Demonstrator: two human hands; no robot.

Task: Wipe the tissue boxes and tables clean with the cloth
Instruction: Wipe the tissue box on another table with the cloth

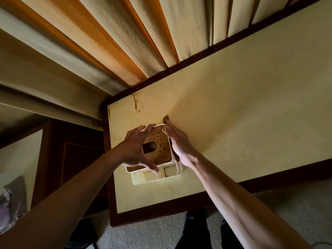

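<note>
Item: square cream plastic tissue box (158,159) with a brown speckled top panel and a dark oval dispensing slot. Location: near the left end of the bench, well in from its front edge. Condition: brown spots scattered over the top panel; staining along the rim and on the cream recessed panels of the near side.

Item: cream-topped bench (242,108) with a dark brown wooden border. Condition: a brown drip streak and small specks near the far left corner, beyond the tissue box; the rest of the surface carries faint marks.

Item: left hand (136,148). Spread over the left part of the tissue box top, fingers reaching the far edge, thumb pressed on the near rim.

Item: right hand (177,142). Flat and upright against the right side of the tissue box, fingers together and extended past the far corner. Both hands clasp the tissue box between them.

Surroundings: cream and orange pleated curtains (125,42) hanging behind the bench; pale textured carpet (296,209) below its front edge; dark wooden cabinet (75,159) to the left of the bench.
</note>
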